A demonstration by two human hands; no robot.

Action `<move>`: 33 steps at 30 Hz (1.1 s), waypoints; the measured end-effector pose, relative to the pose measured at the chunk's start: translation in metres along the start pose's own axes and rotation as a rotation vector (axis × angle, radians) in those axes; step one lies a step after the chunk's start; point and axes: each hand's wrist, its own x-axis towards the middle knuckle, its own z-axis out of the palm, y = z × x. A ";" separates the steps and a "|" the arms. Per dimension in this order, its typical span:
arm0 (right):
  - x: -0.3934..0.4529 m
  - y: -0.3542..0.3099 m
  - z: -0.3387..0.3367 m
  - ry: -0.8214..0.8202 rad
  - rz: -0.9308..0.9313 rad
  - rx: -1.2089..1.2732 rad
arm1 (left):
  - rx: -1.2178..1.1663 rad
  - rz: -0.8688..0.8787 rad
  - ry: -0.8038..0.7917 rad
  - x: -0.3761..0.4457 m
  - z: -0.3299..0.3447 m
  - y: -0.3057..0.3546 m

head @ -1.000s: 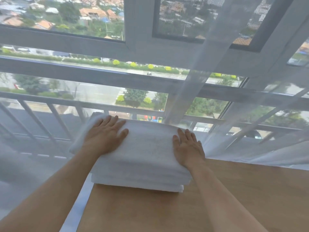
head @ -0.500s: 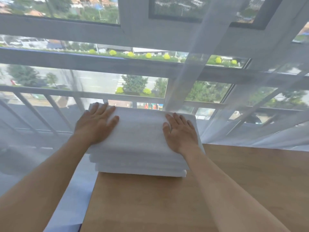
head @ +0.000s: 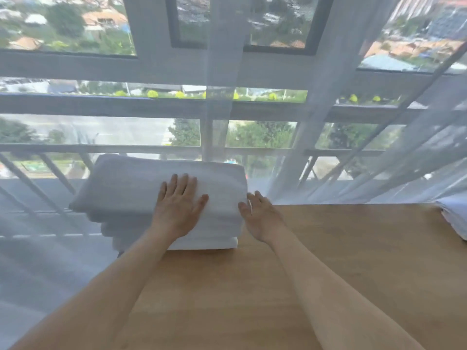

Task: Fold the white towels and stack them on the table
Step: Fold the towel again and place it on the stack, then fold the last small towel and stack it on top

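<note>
A stack of folded white towels (head: 131, 190) sits at the far left corner of the wooden table (head: 328, 261), its left part overhanging the table's edge. My left hand (head: 178, 205) lies flat on top of the stack, fingers straight and spread, towards its right half. My right hand (head: 260, 215) is open at the stack's right side, fingers straight, touching or just beside the towels' right edge above the tabletop.
More white cloth (head: 454, 215) lies at the table's right edge, cut off by the frame. A sheer curtain (head: 353, 160) hangs along the table's far edge before a large window with a railing (head: 151, 107). The floor lies left of the table.
My left hand has slid from the stack's left end to its right half. My right hand has come off the top and now sits at the stack's right side. The view has shifted right.
</note>
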 end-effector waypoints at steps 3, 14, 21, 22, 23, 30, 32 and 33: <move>-0.036 0.049 -0.002 -0.058 0.028 0.035 | -0.017 0.149 -0.074 -0.017 0.019 0.069; -0.211 0.280 -0.076 0.012 0.172 -0.060 | -0.073 0.372 -0.268 -0.104 0.111 0.322; -0.272 0.389 -0.119 0.032 0.250 -0.005 | 0.002 0.458 -0.311 -0.153 0.140 0.449; -0.272 0.402 -0.123 0.043 0.250 0.004 | 0.018 0.475 -0.318 -0.154 0.143 0.461; -0.272 0.414 -0.127 0.056 0.251 0.005 | 0.027 0.486 -0.326 -0.154 0.146 0.472; -0.256 0.489 -0.146 0.043 0.275 0.007 | 0.004 0.458 -0.367 -0.119 0.179 0.541; -0.249 0.517 -0.162 0.041 0.313 0.017 | -0.024 0.466 -0.377 -0.102 0.191 0.567; -0.246 0.532 -0.171 0.034 0.340 0.032 | -0.030 0.479 -0.387 -0.094 0.197 0.580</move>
